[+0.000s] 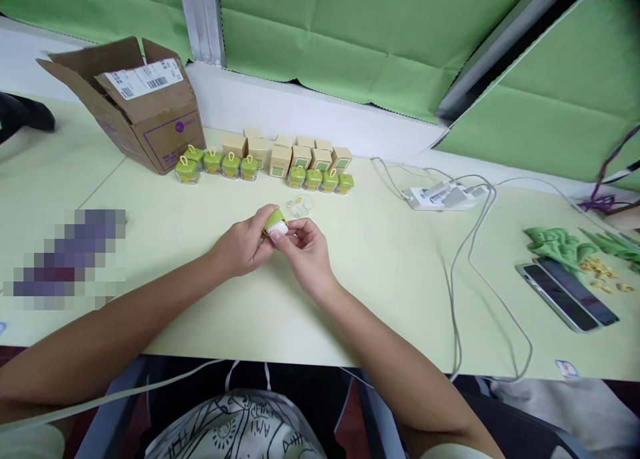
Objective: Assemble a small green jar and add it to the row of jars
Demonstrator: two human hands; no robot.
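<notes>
Between both hands is a small green case with a white inside [275,223], held above the middle of the table. My left hand [244,244] is closed around its green side. The thumb and fingers of my right hand [306,249] pinch the white part. Just beyond my fingers a clear plastic cover [301,206] lies on the table. Farther back stand small green-topped clear cases with loops, one group on the left [231,166] and one on the right [313,179]. Small tan boxes [281,160] stand behind them.
An open cardboard box [150,122] stands at the back left. A white power strip [445,197] with trailing cables [470,252] is to the right. Phones [567,295], green pods [557,245] and small yellowish pieces [599,269] lie at the far right.
</notes>
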